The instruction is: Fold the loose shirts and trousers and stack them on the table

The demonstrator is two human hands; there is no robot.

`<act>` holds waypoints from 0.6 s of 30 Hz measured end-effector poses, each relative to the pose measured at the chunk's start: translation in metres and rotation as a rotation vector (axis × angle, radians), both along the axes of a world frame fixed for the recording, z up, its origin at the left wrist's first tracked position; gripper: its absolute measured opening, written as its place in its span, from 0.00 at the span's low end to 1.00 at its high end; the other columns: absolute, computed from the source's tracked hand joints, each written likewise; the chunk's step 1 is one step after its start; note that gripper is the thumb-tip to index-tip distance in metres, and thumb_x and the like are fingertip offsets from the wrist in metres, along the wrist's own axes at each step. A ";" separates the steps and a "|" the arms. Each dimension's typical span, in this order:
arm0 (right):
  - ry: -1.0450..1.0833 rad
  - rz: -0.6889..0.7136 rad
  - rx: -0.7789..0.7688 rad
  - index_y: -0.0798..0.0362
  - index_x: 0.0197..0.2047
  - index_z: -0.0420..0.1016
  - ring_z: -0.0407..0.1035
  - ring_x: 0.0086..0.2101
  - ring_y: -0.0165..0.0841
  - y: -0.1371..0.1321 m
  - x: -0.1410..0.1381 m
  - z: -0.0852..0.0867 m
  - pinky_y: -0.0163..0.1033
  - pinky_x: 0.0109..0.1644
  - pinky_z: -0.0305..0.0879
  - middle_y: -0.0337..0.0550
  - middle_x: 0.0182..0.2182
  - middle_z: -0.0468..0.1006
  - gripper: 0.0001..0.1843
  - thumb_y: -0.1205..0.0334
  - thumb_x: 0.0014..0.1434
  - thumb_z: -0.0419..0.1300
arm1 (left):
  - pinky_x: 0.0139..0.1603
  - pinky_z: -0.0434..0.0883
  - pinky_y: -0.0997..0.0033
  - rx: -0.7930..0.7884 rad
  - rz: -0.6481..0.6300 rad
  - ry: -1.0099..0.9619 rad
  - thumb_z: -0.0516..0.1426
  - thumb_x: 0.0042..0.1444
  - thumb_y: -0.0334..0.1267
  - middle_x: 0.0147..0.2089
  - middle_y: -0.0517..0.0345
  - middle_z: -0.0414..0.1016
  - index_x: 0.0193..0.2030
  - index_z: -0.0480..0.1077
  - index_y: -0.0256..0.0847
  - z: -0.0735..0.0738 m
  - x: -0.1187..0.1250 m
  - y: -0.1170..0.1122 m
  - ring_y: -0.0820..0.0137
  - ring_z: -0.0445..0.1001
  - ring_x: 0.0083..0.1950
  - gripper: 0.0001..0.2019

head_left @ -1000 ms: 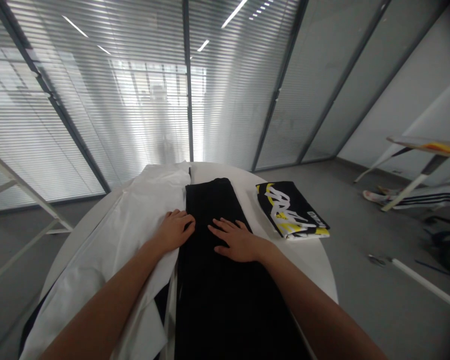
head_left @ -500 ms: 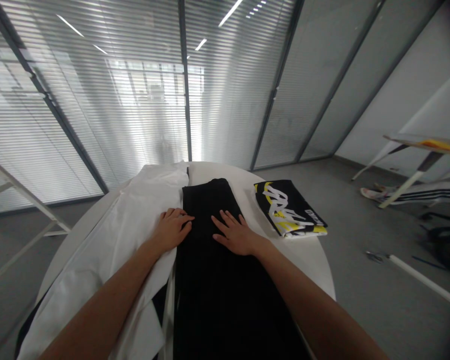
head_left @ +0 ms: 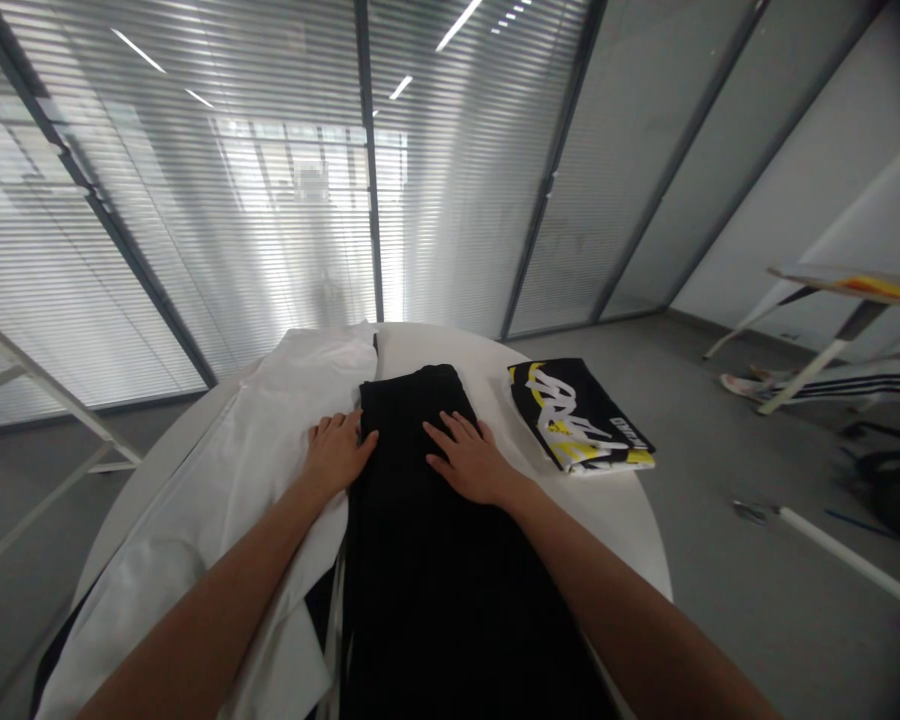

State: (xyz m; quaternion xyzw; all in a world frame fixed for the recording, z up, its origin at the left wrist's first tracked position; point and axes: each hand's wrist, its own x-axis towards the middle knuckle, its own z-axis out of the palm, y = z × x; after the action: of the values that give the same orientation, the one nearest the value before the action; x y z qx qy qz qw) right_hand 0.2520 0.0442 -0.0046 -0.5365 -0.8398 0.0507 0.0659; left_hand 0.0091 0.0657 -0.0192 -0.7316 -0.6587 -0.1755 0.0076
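Observation:
A long black folded garment, which looks like trousers, lies lengthwise in front of me on a round white table. My left hand rests at its left edge, fingers spread, with the thumb on the black cloth and the other fingers over the white garment beside it. Flat on the black cloth, nearer its right edge, is my right hand, its fingers apart. The white garment spreads over the left side of the table, partly under my left forearm.
A folded black, yellow and white printed garment lies on the table's right side. A white metal frame stands at the left. On the right are another table and a person's striped trouser leg. Glass partitions with blinds close the far side.
The far end of the black garment has shifted slightly towards me and to the left. My left hand has moved a little left, and my right hand has barely moved.

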 end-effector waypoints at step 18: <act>0.081 -0.206 0.089 0.48 0.65 0.60 0.54 0.60 0.47 0.009 0.002 -0.005 0.56 0.59 0.49 0.53 0.63 0.60 0.28 0.47 0.66 0.44 | 0.56 0.58 0.52 -0.093 0.057 -0.243 0.53 0.52 0.42 0.46 0.52 0.77 0.47 0.73 0.47 0.000 -0.004 0.010 0.53 0.69 0.53 0.16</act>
State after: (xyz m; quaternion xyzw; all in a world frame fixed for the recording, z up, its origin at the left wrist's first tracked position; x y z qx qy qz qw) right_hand 0.2537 0.0532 -0.0095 -0.6141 -0.7782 0.0278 0.1285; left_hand 0.0046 0.0762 -0.0189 -0.6853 -0.6830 -0.2317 -0.1013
